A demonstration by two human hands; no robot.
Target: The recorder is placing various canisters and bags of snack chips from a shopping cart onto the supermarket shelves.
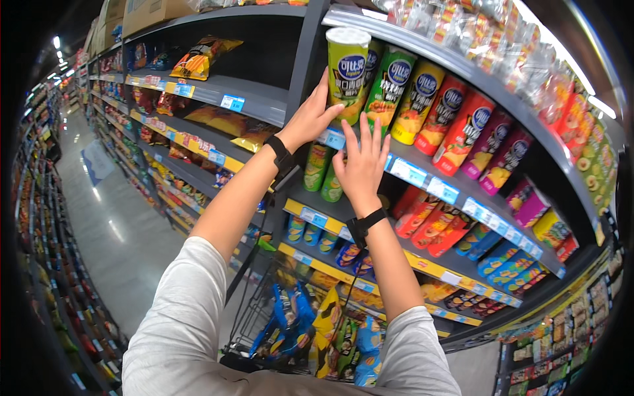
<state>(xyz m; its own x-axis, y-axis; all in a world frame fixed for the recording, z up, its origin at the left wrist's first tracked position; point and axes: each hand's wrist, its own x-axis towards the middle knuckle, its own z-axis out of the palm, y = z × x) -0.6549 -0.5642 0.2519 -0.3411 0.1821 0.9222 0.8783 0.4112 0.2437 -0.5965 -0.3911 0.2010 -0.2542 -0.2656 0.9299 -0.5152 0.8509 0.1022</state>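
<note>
A yellow-green chip canister [348, 74] with a white lid stands upright at the left end of the upper shelf. My left hand [309, 116] holds it low down, fingers along its left side and thumb across the front. Behind it, another canister is mostly hidden. My right hand [364, 166] is raised in front of the shelf edge, fingers apart and nothing in it. Its fingertips are near the bases of the held canister and a green canister [390, 84]; whether they touch cannot be told. A yellow canister [418, 101] and a red canister [441, 114] follow to the right.
Below my arms is a shopping cart [247, 317] with several snack bags [327, 331]. A dark shelf upright [304, 54] separates this bay from the left one, which holds a yellow snack bag [198, 59]. Lower shelves carry more canisters [421, 218]. An aisle floor [119, 218] runs along the left.
</note>
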